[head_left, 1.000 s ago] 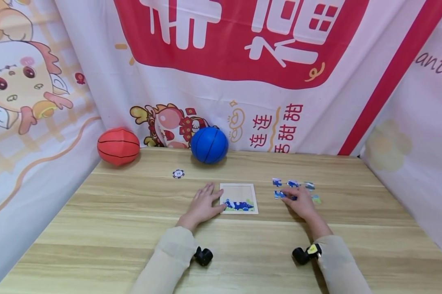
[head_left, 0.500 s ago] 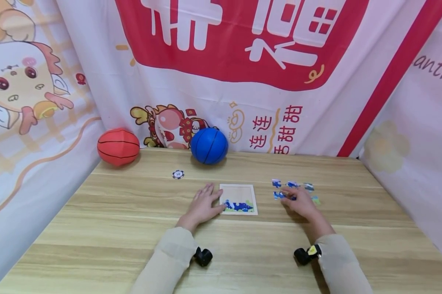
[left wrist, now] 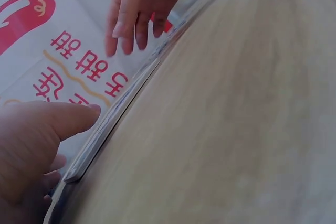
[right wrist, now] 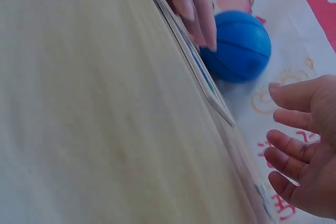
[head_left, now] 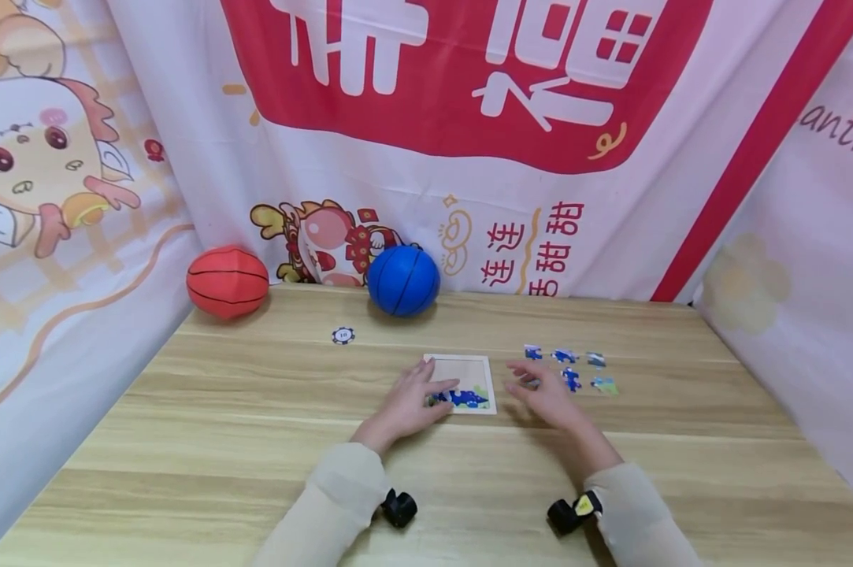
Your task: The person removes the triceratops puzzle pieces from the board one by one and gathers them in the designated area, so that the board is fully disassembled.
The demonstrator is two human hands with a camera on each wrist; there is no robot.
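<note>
My left hand (head_left: 415, 398) lies over the left side of a white-rimmed puzzle tray (head_left: 492, 386), fingers extended over the joined blue and green jigsaw pieces (head_left: 472, 398) along its near edge. To the tray's right is my right hand (head_left: 545, 394), its fingers loosely bent and spread. The right wrist view shows nothing between the thumb and fingers of that right hand (right wrist: 310, 145). A blue jigsaw piece (head_left: 532, 383) shows partly behind its fingertips. Several loose pieces lie beyond and right of it, among them a blue one (head_left: 571, 379) and a green-cornered one (head_left: 603, 385).
A red ball (head_left: 228, 282) and a blue ball (head_left: 403, 280) sit at the table's back edge. A round chip marked 10 (head_left: 343, 335) lies left of the tray. Printed cloth (head_left: 426, 181) hangs behind the wooden table (head_left: 483, 488).
My right hand has moved left from the loose pieces toward the tray, uncovering pieces on its right. My left hand has slid right, its fingers now farther over the tray.
</note>
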